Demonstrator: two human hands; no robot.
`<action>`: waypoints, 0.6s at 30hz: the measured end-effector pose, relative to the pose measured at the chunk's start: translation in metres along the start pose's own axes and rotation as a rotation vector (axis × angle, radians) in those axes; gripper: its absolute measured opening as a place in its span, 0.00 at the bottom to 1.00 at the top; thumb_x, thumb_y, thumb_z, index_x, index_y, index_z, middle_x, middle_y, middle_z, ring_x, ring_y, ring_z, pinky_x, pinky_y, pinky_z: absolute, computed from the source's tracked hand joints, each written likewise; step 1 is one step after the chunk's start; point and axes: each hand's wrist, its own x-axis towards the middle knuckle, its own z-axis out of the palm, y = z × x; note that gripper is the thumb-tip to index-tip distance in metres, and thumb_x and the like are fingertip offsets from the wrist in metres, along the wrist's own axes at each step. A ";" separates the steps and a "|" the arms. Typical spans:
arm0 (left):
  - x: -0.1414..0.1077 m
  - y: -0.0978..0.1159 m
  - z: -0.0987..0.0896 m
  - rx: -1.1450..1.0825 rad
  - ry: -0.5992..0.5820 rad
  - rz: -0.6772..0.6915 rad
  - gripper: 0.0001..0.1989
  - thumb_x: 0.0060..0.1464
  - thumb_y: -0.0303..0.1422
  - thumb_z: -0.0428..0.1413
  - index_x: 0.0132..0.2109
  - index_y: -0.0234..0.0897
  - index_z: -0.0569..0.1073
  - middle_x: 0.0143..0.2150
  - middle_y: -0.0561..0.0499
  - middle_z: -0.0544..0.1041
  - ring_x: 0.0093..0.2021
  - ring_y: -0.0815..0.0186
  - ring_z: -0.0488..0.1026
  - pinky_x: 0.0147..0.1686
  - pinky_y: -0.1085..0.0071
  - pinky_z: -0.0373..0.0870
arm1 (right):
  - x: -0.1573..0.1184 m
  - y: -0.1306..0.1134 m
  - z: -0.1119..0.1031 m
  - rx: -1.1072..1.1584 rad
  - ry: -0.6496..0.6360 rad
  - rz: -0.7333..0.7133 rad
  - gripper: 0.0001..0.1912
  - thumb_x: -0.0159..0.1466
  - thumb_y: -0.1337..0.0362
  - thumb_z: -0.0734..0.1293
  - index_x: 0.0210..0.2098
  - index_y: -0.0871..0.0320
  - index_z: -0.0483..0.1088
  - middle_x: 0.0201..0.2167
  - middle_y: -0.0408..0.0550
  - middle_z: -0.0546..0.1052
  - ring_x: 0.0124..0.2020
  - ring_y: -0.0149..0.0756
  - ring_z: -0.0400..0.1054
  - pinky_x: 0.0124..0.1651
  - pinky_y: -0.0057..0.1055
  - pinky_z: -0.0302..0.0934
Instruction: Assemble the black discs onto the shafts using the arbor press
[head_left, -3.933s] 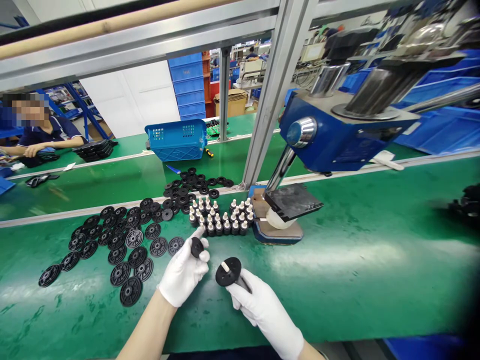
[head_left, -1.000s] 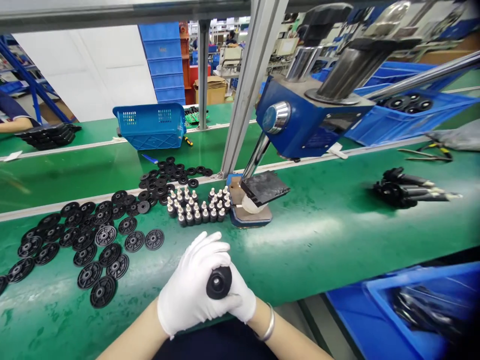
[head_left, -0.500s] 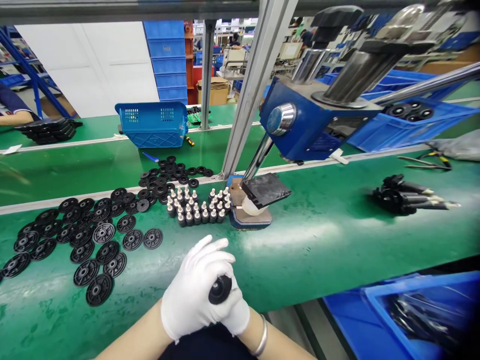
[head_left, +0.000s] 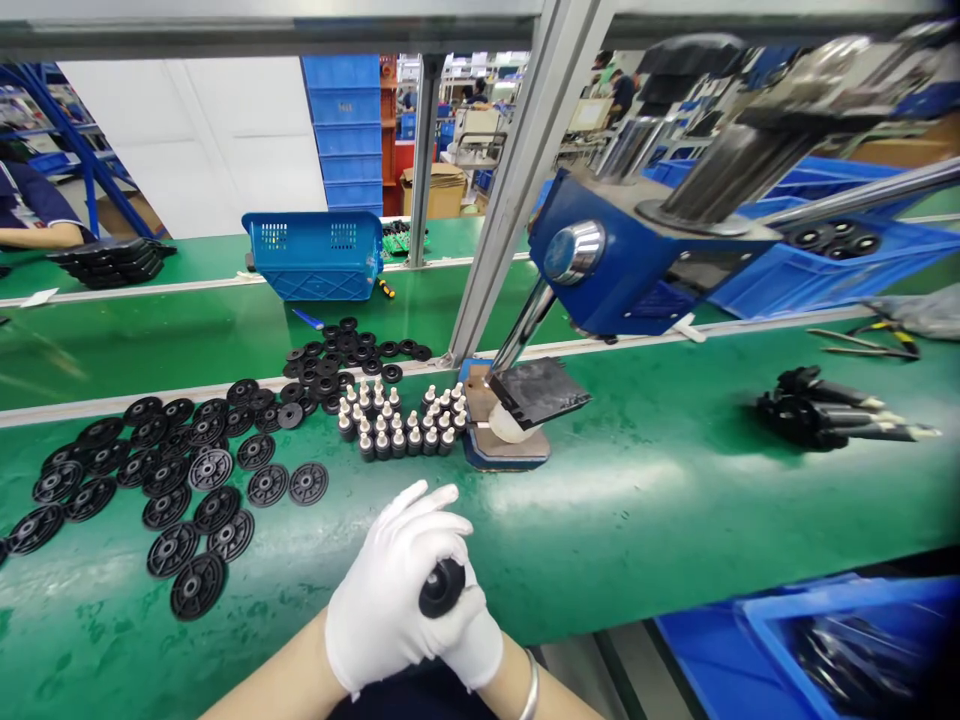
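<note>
Gripping a black part [head_left: 441,590], left hand [head_left: 394,592] partly hides right hand [head_left: 478,643].

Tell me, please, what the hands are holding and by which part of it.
A round black part, held around its edge by the left hand; the hold of the right hand is hidden.

My green table [head_left: 637,570] runs from left to right before me, its glossy top catching pale streaks of light [head_left: 622,490] right of the middle. I look past a slanting aluminium post [head_left: 517,170], under a horizontal metal beam [head_left: 262,35]. On the far left I see a blue steel frame [head_left: 81,160] and white wall panels [head_left: 202,140]; right of these, stacked blue crates [head_left: 343,140], a reddish-orange rack [head_left: 388,140] and a cardboard box [head_left: 441,192]. Farther back, cluttered workstations [head_left: 480,125] look small to me.
</note>
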 end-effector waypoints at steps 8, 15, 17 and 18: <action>0.033 0.005 0.005 -0.772 0.322 -0.393 0.13 0.57 0.40 0.56 0.45 0.39 0.71 0.54 0.43 0.75 0.57 0.52 0.69 0.59 0.55 0.63 | 0.032 -0.030 -0.100 0.575 0.077 0.216 0.17 0.53 0.57 0.73 0.38 0.56 0.67 0.35 0.47 0.78 0.35 0.40 0.74 0.38 0.33 0.70; 0.114 0.012 0.018 -0.389 0.257 -0.027 0.39 0.47 0.39 0.64 0.64 0.39 0.60 0.67 0.41 0.58 0.68 0.50 0.52 0.66 0.51 0.46 | 0.084 -0.048 -0.205 -0.034 0.451 0.069 0.15 0.59 0.49 0.68 0.33 0.55 0.70 0.31 0.44 0.76 0.33 0.37 0.70 0.37 0.31 0.63; 0.141 0.012 0.024 -0.230 0.234 0.064 0.39 0.44 0.38 0.65 0.63 0.39 0.62 0.65 0.41 0.61 0.67 0.49 0.53 0.66 0.50 0.46 | 0.100 -0.046 -0.216 -0.249 0.446 0.064 0.17 0.58 0.47 0.67 0.29 0.55 0.68 0.27 0.43 0.74 0.29 0.37 0.68 0.32 0.30 0.59; 0.153 0.012 0.028 -0.180 0.208 0.096 0.36 0.45 0.37 0.65 0.61 0.39 0.64 0.63 0.42 0.65 0.66 0.49 0.56 0.65 0.50 0.46 | 0.108 -0.043 -0.218 -0.333 0.439 0.073 0.18 0.58 0.46 0.67 0.28 0.55 0.67 0.24 0.42 0.72 0.27 0.36 0.67 0.30 0.29 0.57</action>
